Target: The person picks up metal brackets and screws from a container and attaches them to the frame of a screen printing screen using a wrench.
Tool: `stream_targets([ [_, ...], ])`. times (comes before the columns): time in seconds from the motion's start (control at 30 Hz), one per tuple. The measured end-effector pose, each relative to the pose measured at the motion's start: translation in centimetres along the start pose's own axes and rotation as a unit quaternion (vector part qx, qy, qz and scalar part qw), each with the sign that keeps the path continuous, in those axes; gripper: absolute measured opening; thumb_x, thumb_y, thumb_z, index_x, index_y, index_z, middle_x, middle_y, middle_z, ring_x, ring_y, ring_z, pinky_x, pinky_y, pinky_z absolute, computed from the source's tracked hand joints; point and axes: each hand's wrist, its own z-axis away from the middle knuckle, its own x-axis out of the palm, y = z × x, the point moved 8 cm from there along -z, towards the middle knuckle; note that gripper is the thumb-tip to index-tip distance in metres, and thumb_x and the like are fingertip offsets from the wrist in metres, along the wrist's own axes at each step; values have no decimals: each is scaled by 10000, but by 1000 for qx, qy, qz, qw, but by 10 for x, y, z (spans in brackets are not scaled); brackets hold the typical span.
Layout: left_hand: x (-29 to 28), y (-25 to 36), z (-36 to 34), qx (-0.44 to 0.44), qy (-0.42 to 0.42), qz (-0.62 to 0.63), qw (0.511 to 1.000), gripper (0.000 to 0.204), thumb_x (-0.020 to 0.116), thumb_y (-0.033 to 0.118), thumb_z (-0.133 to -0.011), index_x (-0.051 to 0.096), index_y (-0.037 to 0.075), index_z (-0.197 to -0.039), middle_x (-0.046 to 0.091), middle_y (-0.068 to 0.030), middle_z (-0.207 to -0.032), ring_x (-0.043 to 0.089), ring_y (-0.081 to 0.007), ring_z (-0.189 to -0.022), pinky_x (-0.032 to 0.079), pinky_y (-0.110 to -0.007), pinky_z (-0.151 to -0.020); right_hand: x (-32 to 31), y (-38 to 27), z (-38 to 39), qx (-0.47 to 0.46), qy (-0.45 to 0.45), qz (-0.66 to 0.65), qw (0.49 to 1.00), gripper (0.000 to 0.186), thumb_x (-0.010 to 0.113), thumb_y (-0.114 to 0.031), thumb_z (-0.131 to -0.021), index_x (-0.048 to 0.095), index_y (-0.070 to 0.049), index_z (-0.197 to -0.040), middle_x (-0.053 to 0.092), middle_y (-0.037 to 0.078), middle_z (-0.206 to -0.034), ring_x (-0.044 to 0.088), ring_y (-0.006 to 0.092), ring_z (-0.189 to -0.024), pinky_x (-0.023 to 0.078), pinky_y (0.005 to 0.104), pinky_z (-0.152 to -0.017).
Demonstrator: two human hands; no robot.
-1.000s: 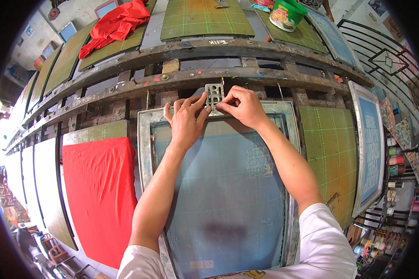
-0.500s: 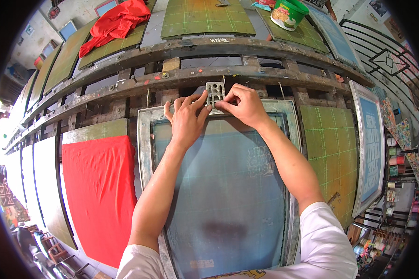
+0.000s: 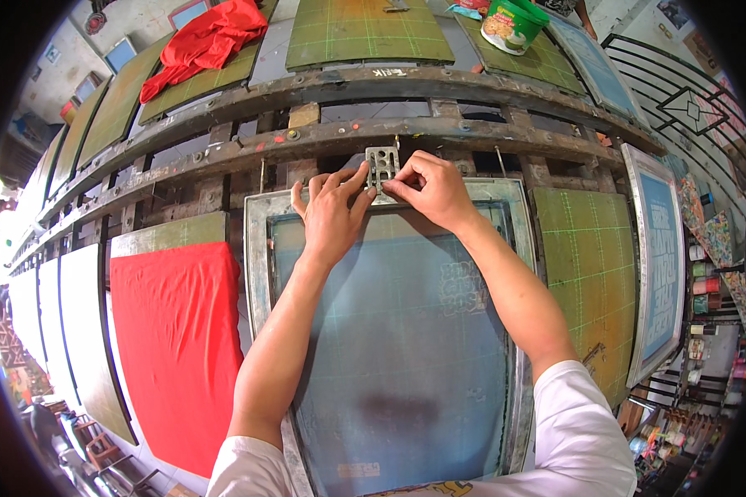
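A silk-screen frame [image 3: 257, 248] with a bluish mesh [image 3: 398, 331] lies in front of me, between my forearms. At the middle of its far edge stands a small grey metal bracket with rows of holes [image 3: 382, 156]. My left hand [image 3: 333, 214] rests over the far rail, its thumb and index finger gripping the bracket's left and lower side. The other left fingers spread along the rail. With thumb and fingers pinched together, my right hand [image 3: 435, 189] works at the bracket's lower right. Whatever sits in that pinch is hidden by the fingers.
Dark metal rails [image 3: 331, 137] cross beyond the frame. A red cloth [image 3: 174, 348] covers a board at left; another red cloth [image 3: 207, 41] lies farther back. At right are a green board [image 3: 584, 265], a second screen frame [image 3: 638, 273] and, beyond, a green bucket [image 3: 514, 25].
The bracket has shifted very slightly left, and my right hand with it. Both hands keep their hold. At the far upper right, another person's arm has moved a little.
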Motion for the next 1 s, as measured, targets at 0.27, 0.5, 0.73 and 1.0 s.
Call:
stream_targets([
  [0.27,0,-1,1,-2,-4,-4,1000,438,619,403,-1008,651,211,-1399,646,-28,-1332,499,-248,-1303,103,-598,-1187,0,1,0,-1,-18,-30,999,158,814,-97,-838,683,-10,-829,595,34,-742,502,104,-584,387,275,-527],
  [0.5,0,-2,0,-2,-5,0,1000,436,603,410,-1014,648,216,-1402,646,-29,-1332,496,-251,-1308,97,-608,-1184,-1,-3,-2,-12,-5,10,1000,159,816,-101,-841,683,-12,-836,592,38,-749,506,107,-586,397,279,-531],
  [0.73,0,1,0,3,-1,5,1000,433,608,404,-1011,650,216,-1399,655,-22,-1308,500,-250,-1296,108,-614,-1175,0,5,2,5,-26,-12,1000,230,861,-148,-819,680,-6,-809,596,33,-761,531,112,-598,425,286,-541],
  [1.0,0,-4,0,-5,-11,5,1000,461,615,413,-1004,634,226,-1425,648,-16,-1341,491,-249,-1319,76,-583,-1175,-2,-16,-2,-21,33,17,999,176,823,-109,-850,688,-2,-810,606,28,-795,543,112,-628,432,288,-559],
])
